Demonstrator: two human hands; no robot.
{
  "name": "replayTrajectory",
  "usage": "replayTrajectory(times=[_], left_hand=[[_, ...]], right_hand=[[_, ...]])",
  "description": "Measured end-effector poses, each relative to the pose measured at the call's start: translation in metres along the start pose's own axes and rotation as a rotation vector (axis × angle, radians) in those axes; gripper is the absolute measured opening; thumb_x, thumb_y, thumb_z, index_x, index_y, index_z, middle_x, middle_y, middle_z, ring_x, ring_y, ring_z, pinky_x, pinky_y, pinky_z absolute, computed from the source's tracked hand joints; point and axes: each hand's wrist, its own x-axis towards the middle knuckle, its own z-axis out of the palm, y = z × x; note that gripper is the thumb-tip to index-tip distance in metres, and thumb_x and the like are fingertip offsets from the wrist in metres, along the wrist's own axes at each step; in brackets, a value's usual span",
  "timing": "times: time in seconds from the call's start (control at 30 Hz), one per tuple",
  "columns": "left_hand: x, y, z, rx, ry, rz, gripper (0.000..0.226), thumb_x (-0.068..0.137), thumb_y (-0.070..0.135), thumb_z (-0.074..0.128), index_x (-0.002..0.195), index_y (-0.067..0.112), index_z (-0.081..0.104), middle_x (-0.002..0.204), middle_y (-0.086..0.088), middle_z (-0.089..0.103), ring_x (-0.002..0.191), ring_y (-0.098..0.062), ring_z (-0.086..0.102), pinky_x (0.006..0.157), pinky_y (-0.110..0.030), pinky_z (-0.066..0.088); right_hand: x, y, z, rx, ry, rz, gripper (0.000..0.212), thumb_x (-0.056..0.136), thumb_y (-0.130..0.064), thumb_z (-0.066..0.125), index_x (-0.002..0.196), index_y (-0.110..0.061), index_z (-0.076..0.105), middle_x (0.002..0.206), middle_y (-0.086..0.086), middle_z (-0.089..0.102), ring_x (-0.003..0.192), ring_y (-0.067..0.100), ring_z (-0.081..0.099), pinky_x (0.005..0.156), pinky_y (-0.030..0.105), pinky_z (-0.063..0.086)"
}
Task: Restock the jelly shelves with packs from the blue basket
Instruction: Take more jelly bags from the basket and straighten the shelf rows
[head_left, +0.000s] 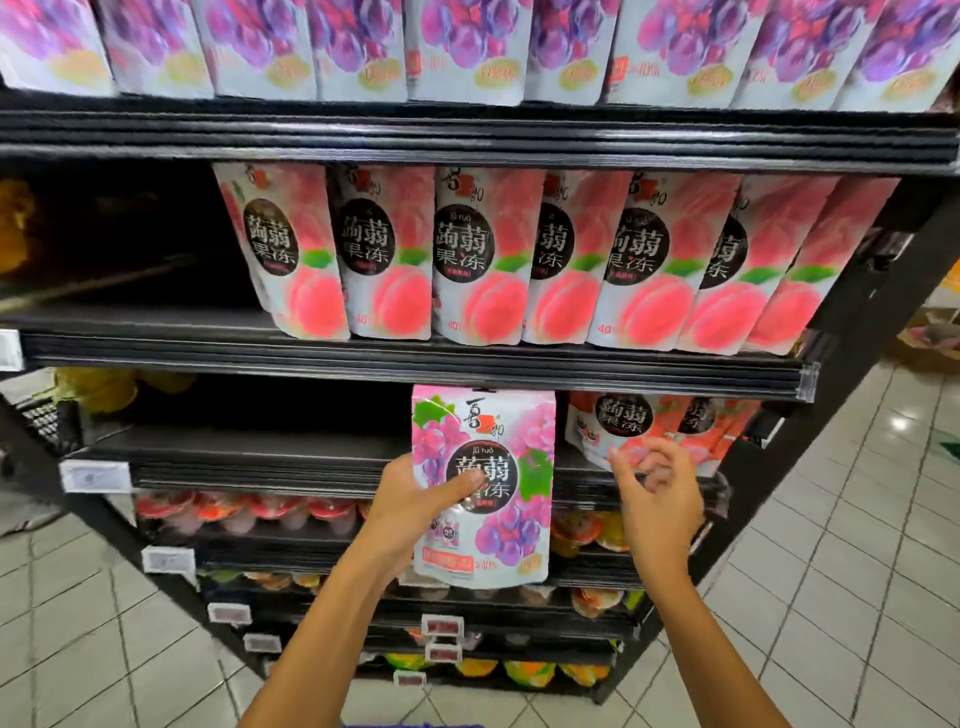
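My left hand (415, 512) grips a grape jelly pack (485, 488), white with purple grapes and a black round label, held upright in front of the third shelf (249, 457). My right hand (657, 499) hovers just right of the pack, fingers loosely curled and holding nothing, in front of red strawberry jelly packs (660, 421) on that shelf. Peach jelly packs (519, 260) fill the right part of the shelf above. Grape packs (467, 47) line the top shelf. A sliver of the blue basket (384, 725) shows at the bottom edge.
The left halves of the second shelf (130, 322) and the third shelf hold no jelly packs. Lower shelves carry jelly cups (249, 509). Yellow packs (98, 387) show at the far left. White tiled floor (831, 571) runs along the right side.
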Motion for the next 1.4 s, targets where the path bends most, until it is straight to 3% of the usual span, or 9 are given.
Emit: replayTrajectory(times=[0.13,0.23,0.47,0.7,0.83,1.03,1.13,1.3,1.4], left_hand=[[-0.021,0.020,-0.022,0.016,-0.028,0.041,0.035,0.063,0.034,0.087,0.095,0.029,0.075,0.099,-0.006,0.077,0.090,-0.023,0.075,0.068,-0.026,0.059],[-0.037,0.043,-0.046,0.042,-0.033,0.112,0.031,0.067,0.031,0.090,0.094,0.034,0.075,0.098,-0.002,0.077,0.091,-0.021,0.075,0.070,-0.025,0.058],[-0.059,0.127,-0.135,0.168,0.041,0.343,0.037,0.067,0.033,0.088,0.101,0.031,0.072,0.101,0.000,0.077,0.094,-0.018,0.074,0.074,-0.025,0.058],[-0.072,0.220,-0.222,0.198,0.121,0.586,0.033,0.076,0.017,0.084,0.103,0.031,0.070,0.101,0.005,0.077,0.093,-0.012,0.073,0.071,-0.019,0.056],[-0.067,0.265,-0.264,0.170,0.129,0.624,0.028,0.078,0.019,0.082,0.102,0.028,0.069,0.098,0.007,0.077,0.090,-0.011,0.074,0.068,-0.018,0.056],[-0.047,0.307,-0.313,0.082,0.183,0.578,0.052,0.079,0.036,0.078,0.121,0.020,0.053,0.105,0.001,0.074,0.088,-0.012,0.074,0.068,-0.025,0.060],[-0.042,0.315,-0.331,0.023,0.220,0.618,0.064,0.082,0.032,0.076,0.132,0.018,0.040,0.124,0.002,0.063,0.104,-0.010,0.067,0.076,-0.021,0.056],[-0.047,0.311,-0.343,0.381,0.298,0.885,0.050,0.093,0.024,0.065,0.133,0.038,0.039,0.135,0.023,0.038,0.118,0.022,0.037,0.088,0.003,0.035],[-0.047,0.306,-0.339,0.619,0.249,0.919,0.038,0.094,0.022,0.061,0.130,0.034,0.054,0.153,0.016,0.029,0.138,0.007,0.024,0.106,-0.009,0.021]], right_hand=[[-0.043,-0.062,0.011,0.322,-0.713,0.106,0.030,0.088,-0.053,0.060,0.098,-0.026,0.072,0.084,-0.005,0.073,0.070,0.009,0.067,0.059,0.016,0.051],[-0.072,-0.100,0.027,0.313,-0.905,0.033,0.027,0.088,-0.039,0.067,0.113,-0.029,0.067,0.106,-0.008,0.075,0.093,0.007,0.071,0.073,0.012,0.052],[-0.112,-0.180,0.099,0.441,-0.812,-0.044,0.047,0.074,0.007,0.075,0.113,-0.018,0.064,0.092,0.002,0.077,0.077,0.007,0.071,0.067,0.015,0.053],[-0.140,-0.290,0.164,0.543,-0.792,-0.201,0.054,0.059,-0.026,0.081,0.111,-0.020,0.067,0.095,0.002,0.078,0.086,0.013,0.074,0.067,0.014,0.054],[-0.152,-0.346,0.197,0.565,-0.723,-0.308,0.036,0.065,-0.039,0.079,0.099,-0.028,0.075,0.093,-0.004,0.078,0.086,0.009,0.074,0.067,0.011,0.053],[-0.152,-0.404,0.246,0.584,-0.616,-0.333,0.013,0.080,-0.026,0.079,0.092,-0.027,0.077,0.088,-0.002,0.078,0.080,0.009,0.074,0.061,0.015,0.052],[-0.148,-0.424,0.265,0.586,-0.518,-0.355,0.010,0.080,-0.024,0.079,0.089,-0.020,0.076,0.084,-0.002,0.078,0.078,0.009,0.074,0.062,0.019,0.053],[-0.136,-0.458,0.288,0.497,-0.379,-0.410,0.007,0.081,-0.023,0.079,0.081,-0.019,0.073,0.074,-0.007,0.076,0.069,0.004,0.071,0.058,0.015,0.051],[-0.129,-0.473,0.298,0.459,-0.340,-0.406,0.010,0.082,-0.023,0.079,0.079,-0.017,0.072,0.068,-0.004,0.073,0.060,0.005,0.066,0.053,0.019,0.048]])
